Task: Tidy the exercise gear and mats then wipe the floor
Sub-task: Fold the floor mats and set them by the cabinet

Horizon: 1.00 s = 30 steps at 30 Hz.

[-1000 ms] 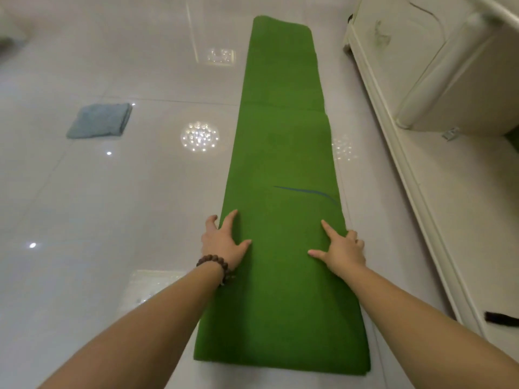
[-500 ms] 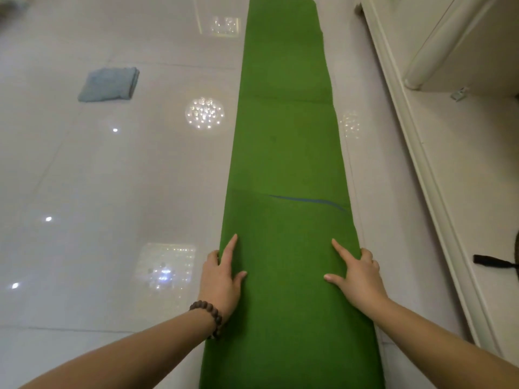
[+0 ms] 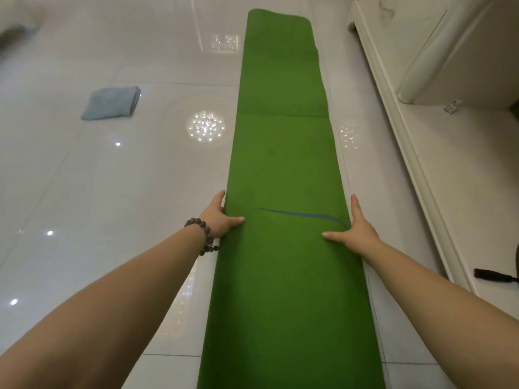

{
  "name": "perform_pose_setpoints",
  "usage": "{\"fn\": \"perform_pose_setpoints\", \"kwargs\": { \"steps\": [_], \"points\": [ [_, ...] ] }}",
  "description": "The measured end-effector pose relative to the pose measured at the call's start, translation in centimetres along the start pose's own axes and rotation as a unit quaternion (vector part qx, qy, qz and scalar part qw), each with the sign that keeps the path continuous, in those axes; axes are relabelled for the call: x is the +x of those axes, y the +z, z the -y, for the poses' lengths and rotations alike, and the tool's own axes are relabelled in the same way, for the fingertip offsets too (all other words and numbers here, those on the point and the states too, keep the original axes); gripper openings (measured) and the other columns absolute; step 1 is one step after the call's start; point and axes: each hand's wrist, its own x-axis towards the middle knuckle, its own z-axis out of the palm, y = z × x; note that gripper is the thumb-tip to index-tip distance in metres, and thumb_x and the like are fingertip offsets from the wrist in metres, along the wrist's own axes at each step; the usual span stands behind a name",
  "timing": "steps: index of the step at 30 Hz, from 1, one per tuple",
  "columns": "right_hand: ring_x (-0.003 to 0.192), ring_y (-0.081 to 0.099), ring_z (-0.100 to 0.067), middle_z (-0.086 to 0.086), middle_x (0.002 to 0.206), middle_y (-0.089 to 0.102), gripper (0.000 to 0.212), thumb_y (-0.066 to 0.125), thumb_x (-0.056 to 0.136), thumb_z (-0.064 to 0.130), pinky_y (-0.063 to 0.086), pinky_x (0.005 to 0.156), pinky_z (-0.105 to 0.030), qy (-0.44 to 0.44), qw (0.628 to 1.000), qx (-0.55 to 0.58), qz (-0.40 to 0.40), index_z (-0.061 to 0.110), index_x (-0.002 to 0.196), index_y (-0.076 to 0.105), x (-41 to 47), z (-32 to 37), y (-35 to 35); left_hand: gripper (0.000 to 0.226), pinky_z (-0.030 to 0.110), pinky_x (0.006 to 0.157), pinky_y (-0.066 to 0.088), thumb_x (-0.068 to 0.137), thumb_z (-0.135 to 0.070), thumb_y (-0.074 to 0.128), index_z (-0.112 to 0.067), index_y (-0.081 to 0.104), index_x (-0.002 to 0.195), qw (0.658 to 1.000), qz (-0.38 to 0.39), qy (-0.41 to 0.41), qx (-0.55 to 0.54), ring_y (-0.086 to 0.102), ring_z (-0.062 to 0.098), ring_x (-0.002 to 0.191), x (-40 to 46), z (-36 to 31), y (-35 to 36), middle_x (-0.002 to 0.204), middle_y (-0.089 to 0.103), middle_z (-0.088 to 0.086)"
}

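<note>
Change: both hands are sliding outward from the top of the green mat [image 3: 283, 169] to its long edges.
Left hand [image 3: 222, 217]: flat, fingers straight, pressing the left edge.
Right hand [image 3: 356, 231]: flat, open, pressing the right edge.
Mat: lying folded lengthwise on the floor [image 3: 112, 192].
Meaning: probably squaring the edges before rolling; blue cloth [image 3: 112, 102] is waiting for wiping.

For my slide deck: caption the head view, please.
Both hands, left hand and right hand, press the green mat's edges flat.

green mat near end: long green foam mat [image 3: 283, 175] cut off by bottom edge
black object: dark handle-like thing [image 3: 494, 275] cut by right edge, can't identify
top-left corner: blurred grey shape [image 3: 15, 33]
left hand fingers: left hand [image 3: 219, 217] fingers mostly hidden past the mat's left edge
</note>
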Motion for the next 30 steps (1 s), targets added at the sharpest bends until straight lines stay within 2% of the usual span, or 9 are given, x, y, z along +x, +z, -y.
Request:
{"fn": "perform_pose_setpoints", "kwargs": {
  "steps": [3, 5, 7, 9, 13, 16, 20, 25, 30],
  "points": [
    [0.129, 0.045, -0.03, -0.004, 0.15, 0.036, 0.123, 0.085, 0.069, 0.019, 0.039, 0.104, -0.037, -0.023, 0.999, 0.036, 0.007, 0.034, 0.151, -0.005, 0.0, -0.7, -1.5, 0.09, 0.028, 0.083, 0.05, 0.085, -0.01, 0.071, -0.025, 0.014, 0.153, 0.995, 0.012, 0.074, 0.059, 0.057, 0.02, 0.103, -1.0, -0.1, -0.6, 0.136, 0.049, 0.011],
    [0.126, 0.049, -0.027, -0.002, 0.147, 0.041, 0.127, 0.089, 0.061, 0.023, 0.041, 0.105, -0.041, -0.034, 0.996, 0.079, 0.036, 0.036, 0.151, 0.001, -0.4, -0.8, -2.2, 0.089, 0.024, 0.079, 0.05, 0.084, -0.007, 0.071, -0.025, 0.017, 0.153, 0.993, 0.018, 0.104, 0.051, 0.057, 0.016, 0.096, -1.8, -0.2, -1.4, 0.126, 0.053, 0.008],
    [0.118, 0.056, -0.024, -0.001, 0.143, 0.046, 0.128, 0.092, 0.052, 0.028, 0.047, 0.1, -0.045, -0.038, 0.984, 0.156, 0.072, 0.041, 0.149, 0.01, -1.2, -0.7, -3.0, 0.089, 0.035, 0.09, 0.052, 0.082, -0.004, 0.073, -0.027, 0.022, 0.152, 0.991, 0.018, 0.131, 0.02, 0.06, 0.017, 0.099, -2.8, -0.2, -2.4, 0.118, 0.056, 0.004],
    [0.111, 0.06, -0.021, -0.001, 0.137, 0.05, 0.118, 0.086, 0.063, 0.012, 0.05, 0.094, -0.041, -0.043, 0.971, 0.215, 0.097, 0.043, 0.148, 0.011, -2.3, -0.4, -4.1, 0.089, 0.041, 0.097, 0.05, 0.08, -0.002, 0.074, -0.029, 0.026, 0.15, 0.988, 0.024, 0.153, -0.015, 0.061, 0.019, 0.107, -3.9, -0.3, -3.1, 0.118, 0.058, 0.004],
    [0.104, 0.065, -0.017, -0.004, 0.122, 0.061, 0.116, 0.078, 0.068, -0.001, 0.054, 0.078, -0.023, -0.075, 0.969, 0.2, 0.123, 0.05, 0.147, 0.009, -4.9, 0.7, -6.9, 0.088, 0.03, 0.095, 0.049, 0.078, -0.003, 0.076, -0.028, 0.029, 0.148, 0.98, 0.017, 0.196, 0.013, 0.058, 0.01, 0.11, -6.8, -1.5, -4.5, 0.113, 0.061, 0.001],
    [0.104, 0.062, -0.006, 0.005, 0.127, 0.055, 0.115, 0.081, 0.066, 0.002, 0.049, 0.082, -0.016, -0.112, 0.979, 0.123, 0.115, 0.045, 0.148, 0.013, -7.4, 2.2, -8.7, 0.087, 0.028, 0.091, 0.052, 0.076, -0.006, 0.078, -0.025, 0.032, 0.147, 0.973, -0.002, 0.224, 0.059, 0.058, 0.005, 0.104, -9.3, -2.3, -5.4, 0.115, 0.058, -0.008],
    [0.114, 0.052, -0.009, 0.01, 0.128, 0.049, 0.108, 0.088, 0.06, 0.015, 0.039, 0.095, -0.02, -0.177, 0.982, -0.037, 0.05, 0.028, 0.149, 0.027, -10.5, 4.0, -10.5, 0.083, 0.018, 0.085, 0.039, 0.071, -0.019, 0.084, -0.02, 0.042, 0.143, 0.924, -0.102, 0.312, 0.195, 0.049, 0.009, 0.103, -12.3, -3.1, -6.6, 0.123, 0.053, -0.009],
    [0.094, 0.058, -0.016, 0.006, 0.101, 0.061, 0.076, 0.091, 0.054, 0.029, 0.04, 0.078, -0.025, -0.248, 0.953, -0.138, -0.103, 0.025, 0.122, 0.057, -12.9, 6.7, -11.6, 0.06, 0.028, 0.086, 0.041, 0.069, -0.021, 0.085, -0.013, 0.06, 0.123, 0.868, -0.211, 0.374, 0.248, 0.048, 0.012, 0.097, -14.8, -5.3, -7.7, 0.111, 0.062, 0.002],
    [0.086, 0.045, -0.021, -0.001, 0.091, 0.05, 0.051, 0.086, 0.06, 0.039, 0.034, 0.068, -0.03, -0.293, 0.899, -0.214, -0.247, 0.023, 0.102, 0.062, -12.8, 9.8, -13.5, 0.04, 0.035, 0.083, 0.039, 0.066, -0.025, 0.086, -0.013, 0.068, 0.1, 0.813, -0.305, 0.408, 0.282, 0.043, 0.024, 0.098, -15.7, -8.7, -9.4, 0.101, 0.051, 0.007]
  ]
}}
